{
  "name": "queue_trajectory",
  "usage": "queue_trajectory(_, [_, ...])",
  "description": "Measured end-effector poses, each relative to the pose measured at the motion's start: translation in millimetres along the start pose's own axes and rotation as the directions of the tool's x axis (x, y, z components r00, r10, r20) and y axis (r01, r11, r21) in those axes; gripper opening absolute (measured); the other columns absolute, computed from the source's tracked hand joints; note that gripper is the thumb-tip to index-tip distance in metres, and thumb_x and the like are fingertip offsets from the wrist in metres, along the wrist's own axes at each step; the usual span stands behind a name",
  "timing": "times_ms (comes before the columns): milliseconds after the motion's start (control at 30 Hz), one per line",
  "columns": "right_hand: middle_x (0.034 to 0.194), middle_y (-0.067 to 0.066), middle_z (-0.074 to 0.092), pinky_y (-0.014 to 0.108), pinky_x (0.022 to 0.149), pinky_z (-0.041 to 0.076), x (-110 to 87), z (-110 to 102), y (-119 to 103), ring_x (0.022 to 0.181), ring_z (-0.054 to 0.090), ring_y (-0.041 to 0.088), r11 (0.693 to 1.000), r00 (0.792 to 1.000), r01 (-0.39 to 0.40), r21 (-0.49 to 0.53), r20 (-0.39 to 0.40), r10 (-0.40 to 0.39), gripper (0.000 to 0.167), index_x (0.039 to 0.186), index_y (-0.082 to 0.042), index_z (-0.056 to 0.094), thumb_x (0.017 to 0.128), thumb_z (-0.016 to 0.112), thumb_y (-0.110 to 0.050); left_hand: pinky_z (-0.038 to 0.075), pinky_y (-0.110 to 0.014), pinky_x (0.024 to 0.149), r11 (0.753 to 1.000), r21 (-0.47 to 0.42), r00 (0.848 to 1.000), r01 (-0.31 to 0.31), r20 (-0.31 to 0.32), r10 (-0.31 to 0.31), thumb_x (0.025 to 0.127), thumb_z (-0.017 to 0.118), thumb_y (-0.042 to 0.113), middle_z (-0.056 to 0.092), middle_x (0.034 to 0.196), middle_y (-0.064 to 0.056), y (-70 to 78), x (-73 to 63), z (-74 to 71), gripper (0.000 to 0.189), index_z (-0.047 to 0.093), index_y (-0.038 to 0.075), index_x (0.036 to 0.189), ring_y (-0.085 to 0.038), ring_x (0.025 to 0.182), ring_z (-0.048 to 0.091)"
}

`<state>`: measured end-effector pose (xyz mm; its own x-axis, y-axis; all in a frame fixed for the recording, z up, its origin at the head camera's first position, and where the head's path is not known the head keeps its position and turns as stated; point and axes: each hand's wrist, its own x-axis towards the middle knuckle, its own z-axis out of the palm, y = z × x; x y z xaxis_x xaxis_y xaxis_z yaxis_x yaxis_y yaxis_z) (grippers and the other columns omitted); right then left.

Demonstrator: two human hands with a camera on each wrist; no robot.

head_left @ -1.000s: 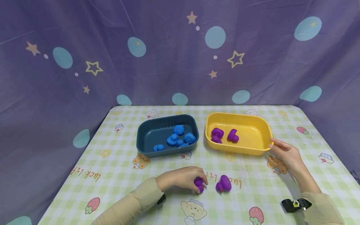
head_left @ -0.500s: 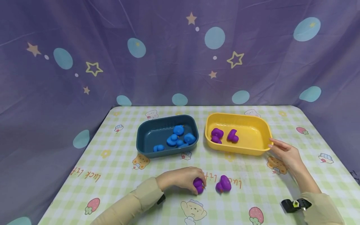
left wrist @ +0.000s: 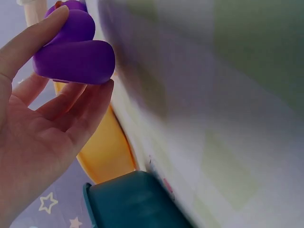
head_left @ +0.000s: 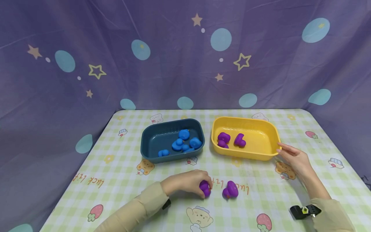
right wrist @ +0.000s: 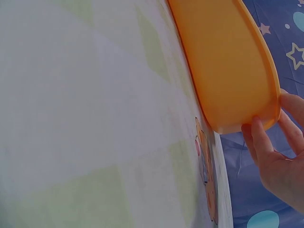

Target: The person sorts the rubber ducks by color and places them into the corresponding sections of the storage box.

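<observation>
My left hand (head_left: 192, 183) pinches a purple rubber duck (left wrist: 76, 61) between thumb and fingertips, close over the tablecloth. Just to its right, a second purple rubber duck (head_left: 231, 189) lies on the cloth. At the right, my right hand (head_left: 297, 161) touches the end of the yellow tray (right wrist: 228, 61) with extended fingers, the fingertips against its outer wall and rim. Purple ducks (head_left: 239, 140) lie toward the left side of that tray.
Left of the yellow tray stands a dark teal tray (head_left: 153, 159) with several blue rubber ducks (head_left: 178, 144) in it. A checked cloth (head_left: 121, 190) covers the table, and a purple curtain (head_left: 174, 58) hangs behind its far edge.
My left hand and the purple duck in it have shifted very slightly. The right hand, both trays and the other ducks look the same.
</observation>
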<state>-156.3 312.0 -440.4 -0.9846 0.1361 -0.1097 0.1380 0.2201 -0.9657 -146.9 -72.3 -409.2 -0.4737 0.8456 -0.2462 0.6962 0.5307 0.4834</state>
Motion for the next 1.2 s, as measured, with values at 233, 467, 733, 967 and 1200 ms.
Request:
queue_trajectory(233, [0.098,-0.029,0.047,0.005,0.070,0.044,-0.2,0.3,-0.9,0.083,0.047,-0.017,1.000,1.000,-0.015,-0.018,0.002,0.015,0.050,0.127,-0.016,0.049,0.082,0.061,-0.034,0.040,-0.011,0.074,1.000,-0.023,0.997,0.017,-0.072,-0.018,0.069,0.076,0.022,0.055,0.093,0.008,-0.3,1.7,-10.0,0.031,0.063,0.019,0.097,0.000,0.082,0.047])
queue_trajectory(467, [0.096,-0.031,0.046,0.006,0.070,0.045,1.4,0.1,0.7,0.083,0.049,-0.018,0.999,0.999,-0.042,-0.006,0.002,0.042,0.052,0.128,-0.017,0.048,0.081,0.061,-0.036,0.040,-0.012,0.072,0.997,-0.071,0.990,0.026,-0.138,-0.036,0.071,0.074,0.024,0.056,0.094,0.006,1.6,5.1,-24.3,0.030,0.063,0.017,0.098,-0.003,0.082,0.047])
queue_trajectory(733, [0.094,-0.031,0.049,0.006,0.070,0.045,0.9,1.2,1.9,0.083,0.049,-0.016,1.000,1.000,-0.027,-0.012,-0.011,0.027,0.048,0.125,-0.020,0.052,0.081,0.062,-0.035,0.044,-0.011,0.068,0.990,-0.139,0.980,-0.019,-0.199,-0.009,0.073,0.072,0.020,0.057,0.097,0.002,1.0,11.4,-37.3,0.029,0.062,0.012,0.099,-0.003,0.080,0.049])
queue_trajectory(967, [0.092,-0.032,0.050,0.007,0.068,0.046,-1.0,0.3,-0.1,0.081,0.050,-0.016,1.000,1.000,-0.023,0.000,0.007,0.023,0.047,0.125,-0.019,0.052,0.081,0.062,-0.034,0.044,-0.012,0.070,0.990,-0.132,0.969,-0.046,-0.246,0.013,0.074,0.072,0.021,0.059,0.100,0.000,-0.7,19.2,-45.4,0.030,0.062,0.011,0.101,-0.006,0.083,0.048])
queue_trajectory(1200, [0.092,-0.032,0.050,0.007,0.069,0.046,-0.2,-0.2,0.5,0.082,0.050,-0.016,0.999,0.999,-0.037,-0.005,0.013,0.037,0.050,0.126,-0.019,0.051,0.081,0.062,-0.036,0.046,-0.014,0.070,0.984,-0.170,0.960,-0.054,-0.278,0.005,0.073,0.073,0.020,0.059,0.099,0.000,-1.5,27.0,-52.3,0.031,0.062,0.010,0.100,-0.006,0.082,0.050])
